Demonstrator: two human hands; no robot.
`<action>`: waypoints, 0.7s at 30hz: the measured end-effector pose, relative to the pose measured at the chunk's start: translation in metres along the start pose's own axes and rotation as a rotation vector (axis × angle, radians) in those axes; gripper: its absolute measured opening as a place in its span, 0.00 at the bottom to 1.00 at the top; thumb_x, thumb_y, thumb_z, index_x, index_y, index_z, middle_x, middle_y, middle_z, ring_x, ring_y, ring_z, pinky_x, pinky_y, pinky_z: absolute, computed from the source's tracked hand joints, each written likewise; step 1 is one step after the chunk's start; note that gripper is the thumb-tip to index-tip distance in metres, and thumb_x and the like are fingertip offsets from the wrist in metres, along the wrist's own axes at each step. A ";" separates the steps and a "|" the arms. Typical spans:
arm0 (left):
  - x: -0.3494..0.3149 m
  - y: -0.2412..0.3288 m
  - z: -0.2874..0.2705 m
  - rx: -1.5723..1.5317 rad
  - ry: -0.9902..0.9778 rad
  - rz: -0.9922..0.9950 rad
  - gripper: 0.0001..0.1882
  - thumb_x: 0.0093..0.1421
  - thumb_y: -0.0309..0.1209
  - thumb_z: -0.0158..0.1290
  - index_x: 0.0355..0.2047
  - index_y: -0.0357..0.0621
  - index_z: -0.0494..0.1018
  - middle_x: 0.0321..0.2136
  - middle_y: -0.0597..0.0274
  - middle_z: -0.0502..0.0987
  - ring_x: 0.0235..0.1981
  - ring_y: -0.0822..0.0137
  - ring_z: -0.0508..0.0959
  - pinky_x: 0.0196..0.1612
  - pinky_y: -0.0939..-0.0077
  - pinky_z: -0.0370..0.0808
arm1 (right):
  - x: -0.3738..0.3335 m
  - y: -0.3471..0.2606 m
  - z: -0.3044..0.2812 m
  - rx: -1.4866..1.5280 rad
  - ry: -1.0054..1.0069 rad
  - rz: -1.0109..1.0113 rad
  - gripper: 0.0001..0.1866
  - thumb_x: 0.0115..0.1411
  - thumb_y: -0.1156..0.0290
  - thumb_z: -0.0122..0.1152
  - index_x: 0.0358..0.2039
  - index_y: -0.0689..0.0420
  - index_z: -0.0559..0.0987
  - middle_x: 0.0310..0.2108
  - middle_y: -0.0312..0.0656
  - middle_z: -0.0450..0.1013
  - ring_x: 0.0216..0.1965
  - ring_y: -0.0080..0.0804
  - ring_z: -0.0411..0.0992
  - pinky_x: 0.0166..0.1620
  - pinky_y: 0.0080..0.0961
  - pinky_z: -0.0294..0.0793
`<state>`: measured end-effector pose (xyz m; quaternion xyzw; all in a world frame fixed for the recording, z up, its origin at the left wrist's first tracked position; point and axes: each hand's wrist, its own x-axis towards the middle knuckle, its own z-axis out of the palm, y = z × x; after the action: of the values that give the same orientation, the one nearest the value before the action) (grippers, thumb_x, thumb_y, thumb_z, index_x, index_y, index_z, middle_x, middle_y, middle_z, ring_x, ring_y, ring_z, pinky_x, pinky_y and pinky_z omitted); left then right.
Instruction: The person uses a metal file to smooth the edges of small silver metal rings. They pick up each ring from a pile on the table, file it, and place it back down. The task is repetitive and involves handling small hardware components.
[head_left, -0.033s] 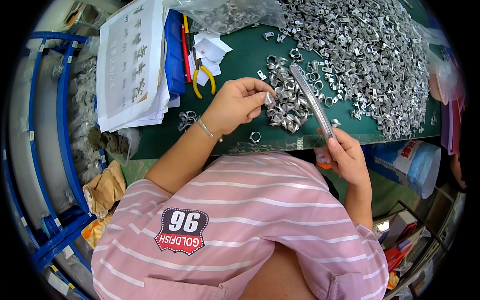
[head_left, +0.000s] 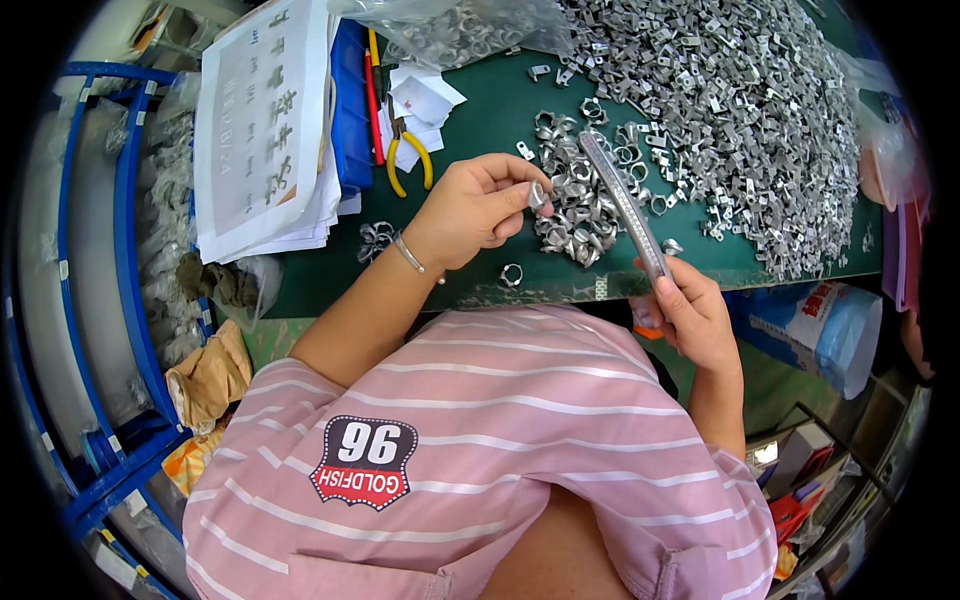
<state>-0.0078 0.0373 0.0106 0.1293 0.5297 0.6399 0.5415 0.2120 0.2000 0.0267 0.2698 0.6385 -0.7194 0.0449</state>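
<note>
Between thumb and fingers of my left hand is a small silver metal ring clip, held beside the near pile. My right hand is closed round the lower end of a slim grey metal bar with a row of fine marks along it. Its far end slants up and left over a pile of ring clips. One loose ring clip lies near the table's front edge, below my left hand. A few more clips lie left of my left wrist.
A large heap of small metal clips covers the right of the green table. Yellow-handled pliers, a red pen, a blue tray and papers are at left. A clear bag lies at the back.
</note>
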 end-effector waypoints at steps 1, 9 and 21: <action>-0.001 -0.001 -0.002 -0.068 -0.019 0.013 0.09 0.58 0.22 0.44 0.38 0.34 0.70 0.25 0.57 0.73 0.12 0.83 0.60 0.11 0.91 0.52 | 0.000 -0.001 0.001 -0.008 -0.006 0.001 0.18 0.61 0.63 0.47 0.46 0.62 0.70 0.15 0.29 0.62 0.14 0.11 0.56 0.16 0.10 0.52; -0.004 0.006 -0.007 -0.292 -0.067 0.062 0.11 0.61 0.28 0.42 0.41 0.35 0.68 0.29 0.53 0.73 0.18 0.81 0.63 0.14 0.93 0.56 | 0.003 -0.003 0.004 -0.046 -0.037 0.024 0.18 0.60 0.62 0.48 0.46 0.62 0.70 0.16 0.28 0.62 0.17 0.12 0.58 0.18 0.11 0.55; -0.002 -0.001 -0.010 -0.265 0.048 0.152 0.11 0.60 0.29 0.44 0.41 0.36 0.69 0.29 0.57 0.73 0.21 0.78 0.69 0.19 0.91 0.66 | 0.006 -0.003 0.010 -0.178 -0.103 0.027 0.16 0.59 0.65 0.50 0.43 0.62 0.72 0.19 0.30 0.64 0.21 0.15 0.61 0.24 0.15 0.62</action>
<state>-0.0140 0.0299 0.0069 0.0810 0.4421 0.7462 0.4911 0.2024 0.1925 0.0266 0.2359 0.6931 -0.6720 0.1111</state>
